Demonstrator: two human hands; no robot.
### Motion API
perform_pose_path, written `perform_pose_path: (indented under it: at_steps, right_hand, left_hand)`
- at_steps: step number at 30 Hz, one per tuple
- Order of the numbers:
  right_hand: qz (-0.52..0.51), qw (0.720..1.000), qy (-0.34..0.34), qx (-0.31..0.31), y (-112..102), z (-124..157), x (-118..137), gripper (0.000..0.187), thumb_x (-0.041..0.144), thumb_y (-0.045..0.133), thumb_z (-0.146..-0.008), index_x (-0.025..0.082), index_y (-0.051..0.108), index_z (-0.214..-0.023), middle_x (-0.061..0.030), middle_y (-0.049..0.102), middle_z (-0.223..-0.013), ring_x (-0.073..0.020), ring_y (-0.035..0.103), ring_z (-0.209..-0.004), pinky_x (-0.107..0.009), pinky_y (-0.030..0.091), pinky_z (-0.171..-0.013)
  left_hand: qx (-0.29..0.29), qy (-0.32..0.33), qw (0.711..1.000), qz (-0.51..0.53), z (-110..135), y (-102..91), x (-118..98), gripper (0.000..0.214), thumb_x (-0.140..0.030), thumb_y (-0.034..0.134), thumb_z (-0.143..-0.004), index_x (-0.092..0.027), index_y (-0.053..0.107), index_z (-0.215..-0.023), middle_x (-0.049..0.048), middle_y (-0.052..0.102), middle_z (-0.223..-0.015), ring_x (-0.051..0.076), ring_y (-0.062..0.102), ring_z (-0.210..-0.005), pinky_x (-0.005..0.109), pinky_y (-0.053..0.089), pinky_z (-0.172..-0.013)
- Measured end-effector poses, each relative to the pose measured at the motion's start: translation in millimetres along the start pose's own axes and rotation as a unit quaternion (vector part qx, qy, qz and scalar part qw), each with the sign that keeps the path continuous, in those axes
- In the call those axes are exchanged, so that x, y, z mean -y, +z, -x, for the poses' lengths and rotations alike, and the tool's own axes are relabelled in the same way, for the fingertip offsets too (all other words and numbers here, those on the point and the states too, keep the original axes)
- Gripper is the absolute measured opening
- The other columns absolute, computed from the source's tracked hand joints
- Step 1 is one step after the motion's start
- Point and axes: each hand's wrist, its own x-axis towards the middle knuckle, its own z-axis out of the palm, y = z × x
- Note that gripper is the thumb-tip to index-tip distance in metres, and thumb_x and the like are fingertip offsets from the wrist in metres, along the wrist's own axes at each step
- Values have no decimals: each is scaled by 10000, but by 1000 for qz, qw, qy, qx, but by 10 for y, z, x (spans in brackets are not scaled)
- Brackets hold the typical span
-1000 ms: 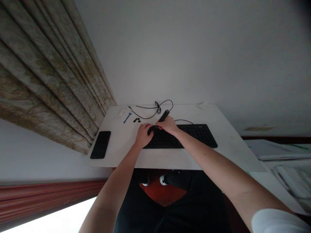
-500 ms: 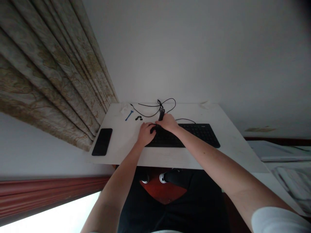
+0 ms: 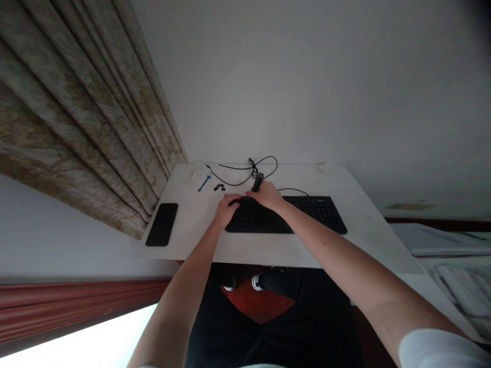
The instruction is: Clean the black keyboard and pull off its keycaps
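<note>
A black keyboard (image 3: 261, 220) lies on the white table, its left part under my hands. My left hand (image 3: 226, 210) grips the keyboard's upper left corner, thumb and fingers closed around the edge. Over the upper left part of the keys, my right hand (image 3: 269, 195) is wrapped round a short black tool (image 3: 257, 182), whose far end points up and away from me. The tool's lower end is hidden by the hand, so its exact kind is unclear. Left of the tool lie several small black pieces, which look like loose keycaps (image 3: 220, 187).
A blue stick-like tool (image 3: 204, 183) lies beyond the keycaps. The black cable (image 3: 274, 163) loops along the wall edge. A phone (image 3: 161, 225) rests at the table's left side, near the curtain (image 3: 126, 128). The white table (image 3: 264, 250) ends just before my legs.
My left hand has shifted slightly left to the keyboard's corner, uncovering more of its left end. The black tool in my right hand has tilted a little to the right.
</note>
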Motion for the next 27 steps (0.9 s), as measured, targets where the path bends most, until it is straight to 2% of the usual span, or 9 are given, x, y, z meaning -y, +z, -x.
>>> perform_pose_path:
  at_steps: [3, 9, 15, 20, 27]
  right_hand:
    - [-14, 1000, -16, 16, 0, -5, -16, 260, 420, 742, -837, 161, 761, -855, -91, 740, -749, -213, 722, -761, -252, 512, -664]
    - [51, 998, -43, 9, 62, 7, 43, 233, 371, 705, -857, 145, 761, -876, -135, 762, -876, -255, 726, -896, -275, 516, -751]
    - [56, 998, -23, -17, 108, 29, 83, 154, 244, 696, -811, 131, 766, -888, -145, 766, -887, -259, 728, -910, -269, 519, -745]
    - [30, 999, 23, -32, 121, 40, 75, 184, 252, 731, -763, 108, 762, -874, -166, 767, -888, -263, 731, -914, -262, 522, -725]
    - [18, 999, 6, -36, 146, 84, 79, 149, 221, 701, -777, 124, 766, -869, -138, 771, -859, -243, 736, -879, -250, 519, -714]
  left_hand:
    - [-11, -8, 999, 42, 9, -18, 37, 329, -96, 550, -820, -245, 771, -1013, 31, 744, -1151, 203, 641, -1164, 457, 255, -1241]
    - [-20, -4, 1000, 16, 25, 27, 50, 335, -92, 556, -804, -233, 778, -1011, 34, 748, -1163, 204, 637, -1186, 473, 179, -1269]
    - [-12, -8, 1000, -16, 30, 13, 35, 369, -77, 538, -809, -245, 770, -1041, 22, 746, -1178, 195, 626, -1216, 482, 176, -1274]
    - [-10, -12, 1000, -26, 34, 12, 24, 387, -66, 529, -806, -253, 768, -1046, 12, 748, -1171, 199, 622, -1227, 493, 179, -1274]
    - [-5, -5, 999, -38, 32, 20, 41, 417, -63, 523, -788, -250, 768, -1069, 20, 743, -1187, 209, 616, -1238, 509, 189, -1269]
